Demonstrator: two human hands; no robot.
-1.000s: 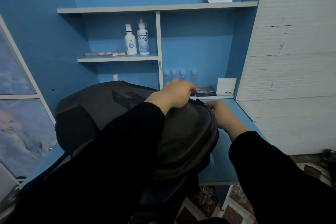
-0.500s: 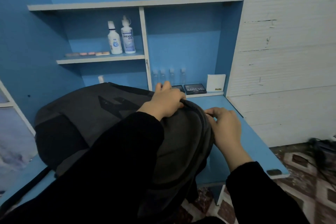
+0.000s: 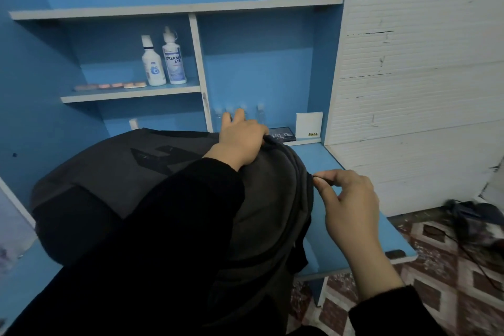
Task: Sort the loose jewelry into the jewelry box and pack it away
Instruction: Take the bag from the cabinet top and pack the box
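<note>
The bag [image 3: 152, 172] is lying on the table [image 3: 324, 161], filling the lower centre of the frame. The left hand [image 3: 240, 139] is gripping its top fabric, thumb curling round a fold. At centre right, the right hand [image 3: 351, 199] is pinching, between its fingers [image 3: 330, 173], what looks like a zip pull [image 3: 317, 178] at the bag's edge.

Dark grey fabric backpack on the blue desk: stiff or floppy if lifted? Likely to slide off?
Probably floppy: the dark grey fabric backpack bunches where the left hand grips its top. It bulges, so likely full and heavyish. Its near end overhangs the blue desk edge, so a push might tip it off.
</note>
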